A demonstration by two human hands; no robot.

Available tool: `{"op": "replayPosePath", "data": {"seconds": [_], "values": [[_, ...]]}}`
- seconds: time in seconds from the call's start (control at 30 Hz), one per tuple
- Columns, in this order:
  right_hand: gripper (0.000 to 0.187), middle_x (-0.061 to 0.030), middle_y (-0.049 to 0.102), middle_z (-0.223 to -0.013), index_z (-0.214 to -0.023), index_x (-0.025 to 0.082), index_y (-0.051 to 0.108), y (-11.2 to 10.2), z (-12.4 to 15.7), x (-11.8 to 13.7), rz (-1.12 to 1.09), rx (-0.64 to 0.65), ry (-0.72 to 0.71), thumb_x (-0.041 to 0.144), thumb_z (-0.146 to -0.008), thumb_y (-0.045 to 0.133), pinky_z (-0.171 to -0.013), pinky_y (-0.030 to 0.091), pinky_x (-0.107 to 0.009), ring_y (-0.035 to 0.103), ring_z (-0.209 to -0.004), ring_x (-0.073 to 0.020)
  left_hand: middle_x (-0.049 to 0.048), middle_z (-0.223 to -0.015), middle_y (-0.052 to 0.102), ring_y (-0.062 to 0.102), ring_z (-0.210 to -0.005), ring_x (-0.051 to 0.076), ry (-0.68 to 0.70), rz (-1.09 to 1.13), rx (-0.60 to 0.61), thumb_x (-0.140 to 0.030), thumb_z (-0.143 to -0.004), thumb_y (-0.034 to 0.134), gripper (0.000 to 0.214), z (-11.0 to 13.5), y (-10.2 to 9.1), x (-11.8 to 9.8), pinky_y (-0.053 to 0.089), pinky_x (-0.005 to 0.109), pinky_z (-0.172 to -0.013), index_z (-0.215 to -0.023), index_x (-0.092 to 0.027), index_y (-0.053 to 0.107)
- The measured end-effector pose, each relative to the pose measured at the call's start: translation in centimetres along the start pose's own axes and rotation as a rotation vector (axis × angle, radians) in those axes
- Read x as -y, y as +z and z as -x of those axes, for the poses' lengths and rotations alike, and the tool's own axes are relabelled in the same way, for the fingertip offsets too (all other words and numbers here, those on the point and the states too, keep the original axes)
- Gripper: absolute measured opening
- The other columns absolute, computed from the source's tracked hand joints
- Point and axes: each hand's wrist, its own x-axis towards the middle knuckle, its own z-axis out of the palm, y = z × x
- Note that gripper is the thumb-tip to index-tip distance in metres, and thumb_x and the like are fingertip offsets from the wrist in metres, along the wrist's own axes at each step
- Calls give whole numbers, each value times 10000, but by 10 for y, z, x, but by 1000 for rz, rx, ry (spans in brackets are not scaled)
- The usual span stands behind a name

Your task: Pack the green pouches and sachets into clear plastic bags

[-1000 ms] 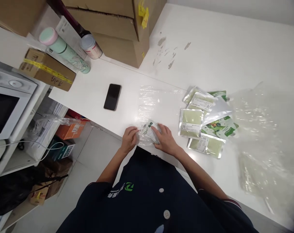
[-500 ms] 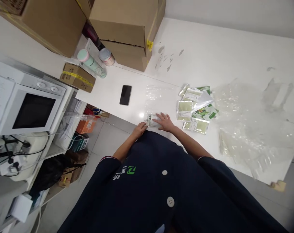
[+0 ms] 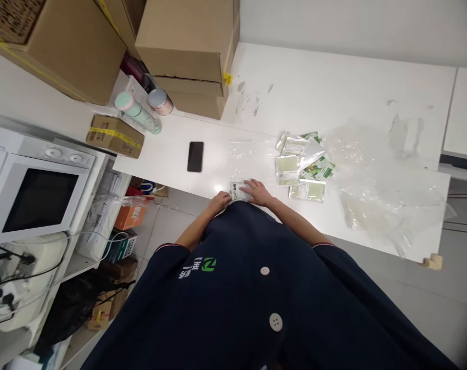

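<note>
A small white packet with green and dark print [image 3: 238,191] lies at the front edge of the white table, close against my body. My left hand [image 3: 219,202] has its fingers closed on the packet's left end. Across its right end rests my right hand [image 3: 258,193], with fingers stretched out and lying flat. A clear plastic bag [image 3: 245,155] spreads over the table just beyond the packet; whether the packet is inside it I cannot tell. To the right of my right hand is a loose pile of silver and green sachets [image 3: 287,170].
Large crumpled clear plastic [image 3: 375,180] covers the table's right part. A black phone [image 3: 195,156] lies left of the bag. Cardboard boxes [image 3: 179,61], a mint bottle [image 3: 138,113] and a lidded tub [image 3: 160,102] stand at the back left. A microwave [image 3: 40,190] sits on shelving at left.
The camera view has shifted and turned slightly. My hands stay at the packet's two ends, with little visible change in how they touch it.
</note>
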Motion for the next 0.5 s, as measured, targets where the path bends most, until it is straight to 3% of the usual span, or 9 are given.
{"op": "replayPosePath", "data": {"seconds": [0.13,0.27,0.4,0.5], "values": [[778,-86,157,-1620,-1496,338,353,7,1,5,-29,-7,79,469,-804,684,-1115,188,-581,136,-1459,-380,92,-1032,656,562,-973,187,39,-40,2,-215,-954,472,224,-5,-11,6,498,336,-881,-970,-186,693],[872,-145,176,-1607,-1490,273,378,17,14,19,-6,-136,152,545,-739,727,-1120,176,-579,159,-1444,-404,97,-1023,655,555,-982,198,89,-68,15,-226,-970,413,271,-8,-25,11,482,367,-909,-950,-180,679],[741,-134,257,-1585,-1481,261,391,35,24,35,42,-216,178,430,-818,674,-1126,173,-563,218,-1430,-373,113,-1059,648,541,-1112,218,121,-37,46,-232,-962,397,265,-10,-35,15,456,411,-985,-949,-170,654],[626,-98,303,-1574,-1479,266,394,45,25,42,36,-245,236,352,-886,575,-1121,192,-560,247,-1421,-357,141,-1266,586,422,-1328,243,158,-3,89,-201,-939,390,241,-15,-40,17,364,458,-1108,-979,-147,622]]}}
